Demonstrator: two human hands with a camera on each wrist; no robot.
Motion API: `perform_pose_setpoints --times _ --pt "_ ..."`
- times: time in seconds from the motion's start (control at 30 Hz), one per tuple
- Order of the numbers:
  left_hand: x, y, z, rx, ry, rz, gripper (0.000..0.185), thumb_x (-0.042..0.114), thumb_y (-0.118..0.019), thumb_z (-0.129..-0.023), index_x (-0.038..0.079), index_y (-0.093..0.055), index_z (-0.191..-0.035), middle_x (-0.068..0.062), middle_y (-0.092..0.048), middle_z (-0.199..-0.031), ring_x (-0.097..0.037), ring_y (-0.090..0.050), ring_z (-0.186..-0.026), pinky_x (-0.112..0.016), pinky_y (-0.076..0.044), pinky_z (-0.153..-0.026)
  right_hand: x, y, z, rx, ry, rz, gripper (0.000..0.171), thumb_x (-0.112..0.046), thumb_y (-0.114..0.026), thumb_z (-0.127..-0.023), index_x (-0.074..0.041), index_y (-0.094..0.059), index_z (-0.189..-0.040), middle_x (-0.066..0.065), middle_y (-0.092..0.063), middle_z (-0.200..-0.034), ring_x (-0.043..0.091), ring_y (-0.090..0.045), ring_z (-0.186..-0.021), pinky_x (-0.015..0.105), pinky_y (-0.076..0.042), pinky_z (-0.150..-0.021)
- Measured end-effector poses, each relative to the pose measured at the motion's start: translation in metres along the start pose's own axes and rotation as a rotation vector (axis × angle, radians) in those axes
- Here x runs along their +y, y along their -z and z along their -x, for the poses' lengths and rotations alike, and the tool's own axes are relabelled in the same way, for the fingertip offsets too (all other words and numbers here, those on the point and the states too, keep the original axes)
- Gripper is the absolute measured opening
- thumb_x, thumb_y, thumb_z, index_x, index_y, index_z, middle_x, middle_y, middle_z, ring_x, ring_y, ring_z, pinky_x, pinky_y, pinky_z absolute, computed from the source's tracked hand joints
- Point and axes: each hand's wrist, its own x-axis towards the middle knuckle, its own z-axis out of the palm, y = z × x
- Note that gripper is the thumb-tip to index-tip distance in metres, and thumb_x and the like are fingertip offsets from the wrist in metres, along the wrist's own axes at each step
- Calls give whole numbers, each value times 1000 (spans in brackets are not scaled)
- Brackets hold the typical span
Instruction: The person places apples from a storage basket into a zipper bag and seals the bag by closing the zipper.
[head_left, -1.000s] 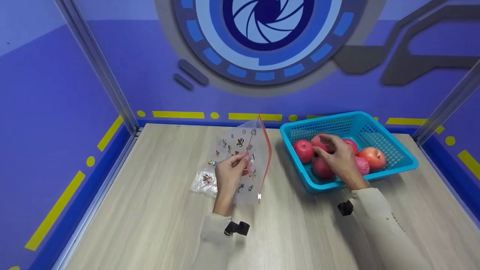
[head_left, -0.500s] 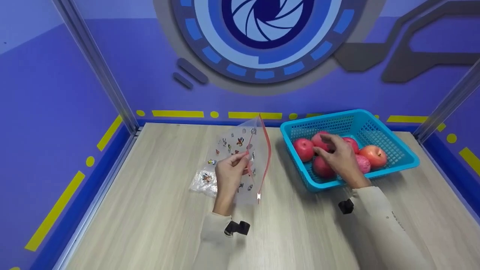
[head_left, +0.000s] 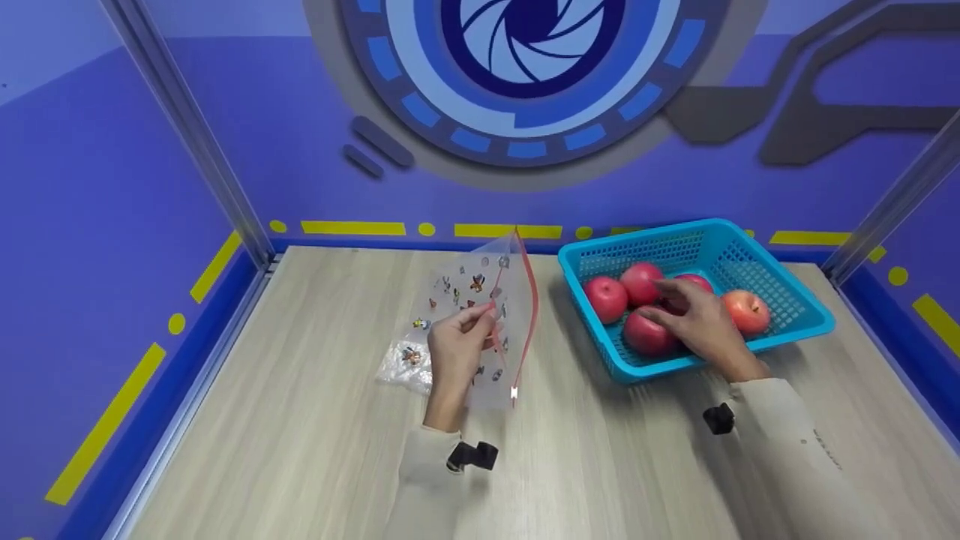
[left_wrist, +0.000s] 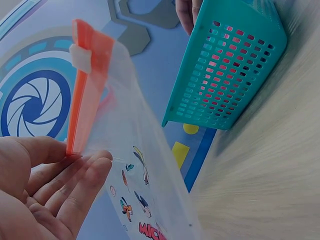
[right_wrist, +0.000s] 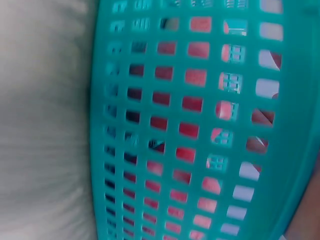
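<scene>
My left hand [head_left: 456, 352] pinches the red edge of a clear zip bag [head_left: 474, 281] printed with small cartoon figures. In the left wrist view, thumb and fingers hold the bag's orange-red zip strip [left_wrist: 82, 100], which carries a white slider [left_wrist: 80, 58]. The bag's mouth faces right, and its lower end lies crumpled on the table. My right hand [head_left: 705, 322] is over several red apples [head_left: 649, 331] in a turquoise basket [head_left: 630, 373], thumb and fingers apart. Whether its fingertips touch an apple is hard to see. The right wrist view shows mainly the basket's holed wall [right_wrist: 175, 115].
A paler apple [head_left: 745, 312] sits at the basket's right side. The wooden table [head_left: 315, 420] meets a blue printed wall [head_left: 337, 135] at the back, with metal posts [head_left: 202, 142] at its corners.
My right hand has shifted slightly right over the apples, uncovering more of those on the left and covering the netted-looking pink one. The left hand keeps its hold on the zip bag.
</scene>
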Motion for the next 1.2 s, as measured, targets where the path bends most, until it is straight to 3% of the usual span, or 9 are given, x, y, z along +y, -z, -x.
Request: perform_pose_setpoints --times 0.23,0.43,0.73,1.2 --pt "1 0 0 3 -4 -14 16 6 -75 -98 -1 -81 -111 -16 -79 -100 -27 -78 -81 -29 -64 -69 9 6 5 -31 31 -18 66 -35 -82 -96 1 -58 -145 25 -61 -142 46 -61 -129 56 -51 -104" --pt "2 0 1 9 -8 -15 16 5 -75 -97 -1 -81 -110 -16 -79 -99 -29 -78 -79 -29 -64 -68 12 5 4 -47 63 97 67 -32 -85 -93 5 -59 -143 25 -63 -137 43 -60 -123 64 -52 -101" --pt "3 -1 1 11 3 -34 15 5 -74 -97 1 -81 -110 -14 -80 -100 -24 -78 -78 -30 -64 -69 11 5 4 -106 23 138 72 -36 -84 -94 5 -56 -146 25 -62 -140 44 -56 -128 65 -49 -104" --pt "4 1 1 -1 -27 0 16 6 -74 -99 -3 -80 -111 -19 -79 -100 -29 -79 -84 -30 -64 -70 10 4 -6 -192 -21 188 70 -26 -87 -91 7 -57 -145 28 -63 -136 47 -57 -124 67 -51 -101"
